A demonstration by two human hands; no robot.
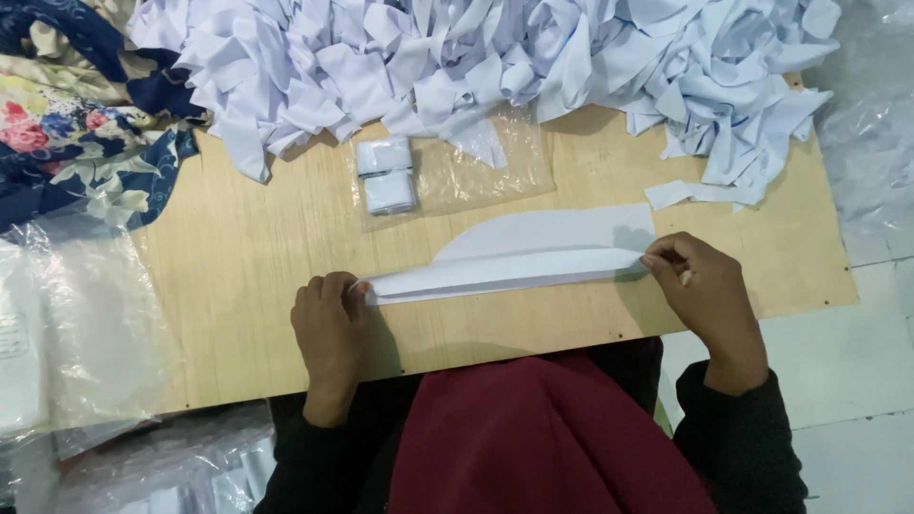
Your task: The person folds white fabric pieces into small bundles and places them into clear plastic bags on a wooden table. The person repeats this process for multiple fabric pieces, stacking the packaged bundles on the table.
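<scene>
head view shows both hands pinching the two ends of a long white fabric strip (pixel 505 271) that lies flat across the wooden board (pixel 257 257). left hand (pixel 328 319) is closed on the narrow pointed end, fingertips pressed down at the tip; right hand (pixel 705 290) is closed on the wider end, thumb and fingers nipping the folded edge. the strip stretches straight between the hands, its near edge turned up over itself into a lengthwise fold, while its curved far edge stays flat on the board beyond the fold. to do this fold well, it seems best to keep even tension from both ends so the crease runs straight, hold the raw edges aligned, and press along the fold from one hand toward the other rather than letting the middle bow. beyond the hands, just past the strip, a clear plastic bag (pixel 447 176) holds small folded white pieces (pixel 386 174). further beyond lies a big heap of loose white cut pieces (pixel 495 57). off past the left hand sits floral printed cloth (pixel 76 124), and crumpled clear plastic sheeting (pixel 76 333) lies outside that hand.
</scene>
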